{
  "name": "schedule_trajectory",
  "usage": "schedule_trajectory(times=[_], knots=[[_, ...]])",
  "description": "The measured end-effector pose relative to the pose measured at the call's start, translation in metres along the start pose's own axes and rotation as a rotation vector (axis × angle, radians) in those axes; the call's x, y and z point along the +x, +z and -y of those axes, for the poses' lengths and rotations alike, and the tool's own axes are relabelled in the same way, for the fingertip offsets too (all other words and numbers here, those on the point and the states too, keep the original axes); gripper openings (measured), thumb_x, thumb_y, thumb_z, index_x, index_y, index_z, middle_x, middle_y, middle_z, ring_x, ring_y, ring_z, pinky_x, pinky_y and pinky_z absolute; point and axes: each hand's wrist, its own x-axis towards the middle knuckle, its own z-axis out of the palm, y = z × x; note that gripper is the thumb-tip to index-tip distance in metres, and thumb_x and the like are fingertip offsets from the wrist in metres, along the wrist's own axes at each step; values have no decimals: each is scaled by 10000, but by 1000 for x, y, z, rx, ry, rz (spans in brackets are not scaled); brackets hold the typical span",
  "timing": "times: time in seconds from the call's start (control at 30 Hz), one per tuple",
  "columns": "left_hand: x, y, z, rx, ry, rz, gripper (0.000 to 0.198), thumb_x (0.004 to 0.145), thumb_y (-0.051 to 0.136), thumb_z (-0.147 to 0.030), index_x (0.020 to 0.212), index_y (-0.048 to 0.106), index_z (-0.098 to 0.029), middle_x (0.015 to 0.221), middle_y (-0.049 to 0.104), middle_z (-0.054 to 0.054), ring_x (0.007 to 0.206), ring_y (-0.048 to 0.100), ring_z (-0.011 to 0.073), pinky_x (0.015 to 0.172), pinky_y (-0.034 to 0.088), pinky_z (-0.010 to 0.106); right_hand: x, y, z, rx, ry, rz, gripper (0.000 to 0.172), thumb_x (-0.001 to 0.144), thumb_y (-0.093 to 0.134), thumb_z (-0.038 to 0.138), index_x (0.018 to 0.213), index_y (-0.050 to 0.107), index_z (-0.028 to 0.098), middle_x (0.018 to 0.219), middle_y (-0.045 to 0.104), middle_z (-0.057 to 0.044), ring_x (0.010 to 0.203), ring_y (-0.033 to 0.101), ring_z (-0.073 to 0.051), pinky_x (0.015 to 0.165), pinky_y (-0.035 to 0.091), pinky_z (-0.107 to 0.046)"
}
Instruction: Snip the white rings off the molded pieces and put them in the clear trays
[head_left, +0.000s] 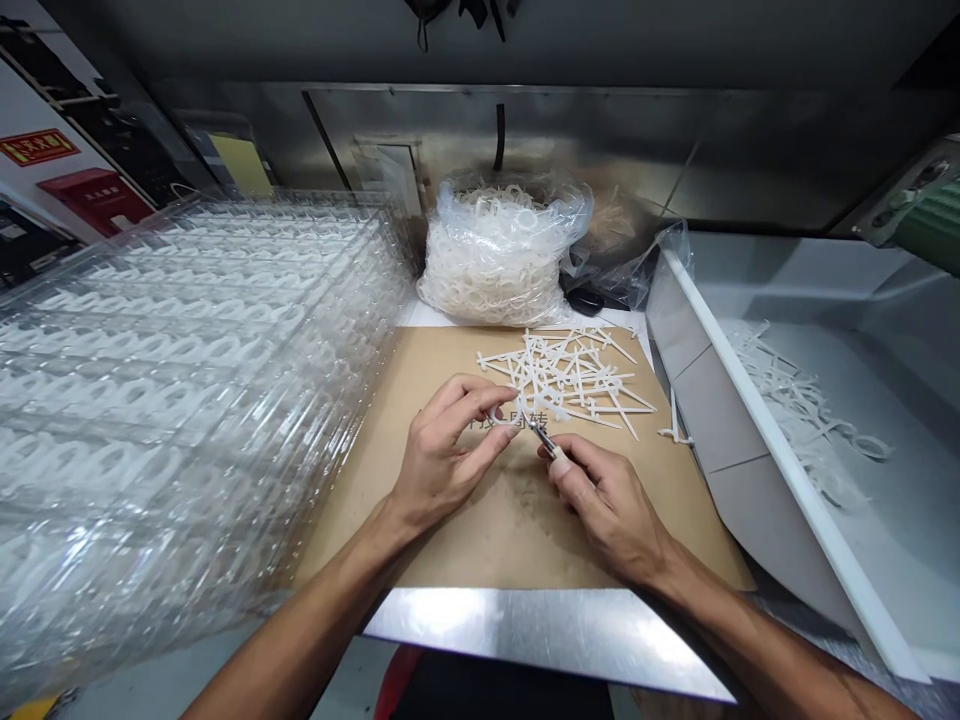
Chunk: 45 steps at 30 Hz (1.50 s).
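My left hand pinches a white plastic ring between thumb and fingertips, just above the cardboard. In my right hand is a slim craft knife, its metal tip touching or very close to the ring's right side. Fingers partly cover both the ring and the handle. Beyond my hands, a loose pile of white plastic sprue sticks lies on the brown cardboard sheet.
Stacked clear trays holding rows of white rings rise at left. A plastic bag full of white parts stands behind the pile. At right is a grey-white bin with white ring parts inside. The metal table edge runs in front.
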Motion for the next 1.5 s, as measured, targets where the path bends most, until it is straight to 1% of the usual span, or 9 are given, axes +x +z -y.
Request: schedule_trajectory(times=[0.47, 0.63, 0.77, 1.03, 1.17, 1.33, 1.43, 1.5], knots=[[0, 1, -3, -4, 19, 14, 282, 904, 669, -163, 1184, 675, -188, 979, 626, 56, 883, 607, 151, 797, 520, 300, -2, 2, -4, 50, 10, -5, 266, 1032, 425, 393, 977, 590, 191, 795, 601, -10, 633, 518, -136, 559, 398, -248], [-1, 2, -2, 3, 47, 22, 286, 912, 661, -168, 1197, 665, -196, 1017, 634, 67, 917, 615, 162, 820, 529, 314, -3, 3, -5, 60, 6, 0, 284, 1040, 414, 403, 980, 590, 188, 775, 590, -11, 631, 518, -141, 560, 400, -253], [-2, 2, -2, -3, 49, 23, 287, 918, 653, -168, 1202, 662, -202, 1010, 635, 63, 906, 615, 160, 816, 534, 318, -3, 3, -6, 53, 12, 0, 286, 1042, 412, 412, 958, 578, 195, 743, 570, -3, 617, 505, -142, 557, 393, -255], [-2, 4, -1, -19, 36, 23, 266, 932, 645, -201, 1197, 668, -200, 996, 647, 66, 894, 617, 163, 814, 535, 325, -2, 5, -4, -44, -24, -2, 311, 1053, 356, 393, 912, 556, 202, 704, 543, 1, 619, 507, -155, 577, 386, -272], [-2, 4, 0, -43, 26, 30, 272, 923, 654, -191, 1193, 674, -198, 997, 653, 65, 887, 619, 160, 809, 529, 316, -4, 6, -2, -113, -39, 1, 328, 1053, 322, 374, 896, 552, 200, 697, 529, -3, 621, 507, -165, 598, 391, -287], [-2, 4, 5, -74, -15, 34, 273, 903, 675, -185, 1176, 687, -192, 984, 657, 63, 866, 618, 157, 788, 523, 303, -1, 7, -6, -174, -45, -27, 333, 1049, 331, 365, 828, 527, 212, 676, 533, 1, 616, 515, -170, 612, 392, -295], [-3, 6, 10, -102, -62, 4, 286, 893, 688, -197, 1178, 687, -194, 1014, 665, 75, 864, 625, 162, 794, 530, 308, 0, 7, -7, -180, -49, -36, 331, 1051, 345, 371, 820, 524, 216, 677, 546, 8, 619, 528, -168, 614, 390, -289], [-4, 8, 13, -135, -109, -30, 331, 885, 697, -212, 1215, 667, -197, 1028, 667, 83, 870, 636, 171, 808, 540, 319, 0, 8, -7, -167, -57, -39, 344, 1053, 350, 383, 799, 512, 219, 672, 538, 15, 614, 527, -163, 611, 387, -285]])
